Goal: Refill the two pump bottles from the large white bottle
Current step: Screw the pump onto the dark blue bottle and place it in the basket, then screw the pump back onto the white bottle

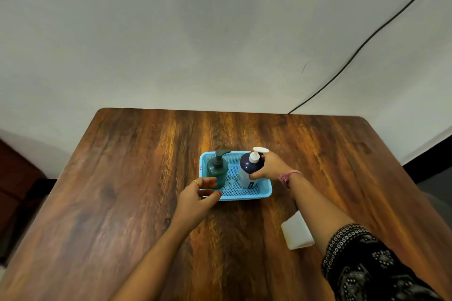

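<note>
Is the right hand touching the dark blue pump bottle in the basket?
Touching. The head view shows the right hand wrapped around the side of the dark blue pump bottle, thumb across its front, while it stands in the blue basket.

Views: one only, the head camera; no second view shares the scene.
Position: above the near edge of the wooden table point(122, 203), at the wearer's head.
Facing: forward and down toward 12 o'clock, across the table to the pale wall point(220, 32).
Lens: wide-angle; the table edges splay outward and the wall bows.
Nearness: both forearms enter from 5 and 7 o'clock at close range; the blue basket point(266, 190) sits mid-frame, near.
Frame centre: lands on the wall just above the table's far edge.
Poor area: the dark shape at 9 o'clock is perhaps furniture.
</note>
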Demonstrator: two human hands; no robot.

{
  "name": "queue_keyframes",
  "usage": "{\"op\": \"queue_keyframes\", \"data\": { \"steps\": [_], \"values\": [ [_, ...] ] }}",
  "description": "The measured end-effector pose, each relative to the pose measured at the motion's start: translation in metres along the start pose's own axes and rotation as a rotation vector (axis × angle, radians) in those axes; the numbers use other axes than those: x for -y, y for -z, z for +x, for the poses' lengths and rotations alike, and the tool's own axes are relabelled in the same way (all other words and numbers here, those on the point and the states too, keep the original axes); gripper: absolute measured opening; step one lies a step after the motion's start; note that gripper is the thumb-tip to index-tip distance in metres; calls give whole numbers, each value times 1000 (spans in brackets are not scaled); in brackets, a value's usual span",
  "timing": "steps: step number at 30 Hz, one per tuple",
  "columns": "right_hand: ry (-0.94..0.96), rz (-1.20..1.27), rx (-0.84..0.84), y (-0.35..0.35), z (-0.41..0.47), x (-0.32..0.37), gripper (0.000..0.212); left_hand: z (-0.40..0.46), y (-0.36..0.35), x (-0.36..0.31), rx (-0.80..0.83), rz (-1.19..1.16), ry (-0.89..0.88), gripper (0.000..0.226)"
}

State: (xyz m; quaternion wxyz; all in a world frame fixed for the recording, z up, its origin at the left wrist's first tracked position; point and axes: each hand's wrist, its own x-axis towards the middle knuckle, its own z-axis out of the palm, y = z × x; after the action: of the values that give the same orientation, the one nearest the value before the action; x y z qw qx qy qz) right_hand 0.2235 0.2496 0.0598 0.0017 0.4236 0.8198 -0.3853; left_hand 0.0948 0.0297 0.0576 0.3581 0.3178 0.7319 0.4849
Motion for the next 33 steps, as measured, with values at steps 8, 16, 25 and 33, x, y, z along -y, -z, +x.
{"op": "queue_keyframes", "data": {
  "steps": [8,16,25,33],
  "values": [
    [8,7,43,-1,6,-8,85,4,6,2,25,-2,-2,27],
    [16,-26,88,27,-6,-16,83,2,-11,1,13,-4,-21,27],
    [62,-72,-34,84,-69,-51,51,-13,-59,-11,51,14,-46,31],
    [-8,-93,-94,91,-121,-131,32,-30,-116,-19,185,157,-142,71]
  ]
}}
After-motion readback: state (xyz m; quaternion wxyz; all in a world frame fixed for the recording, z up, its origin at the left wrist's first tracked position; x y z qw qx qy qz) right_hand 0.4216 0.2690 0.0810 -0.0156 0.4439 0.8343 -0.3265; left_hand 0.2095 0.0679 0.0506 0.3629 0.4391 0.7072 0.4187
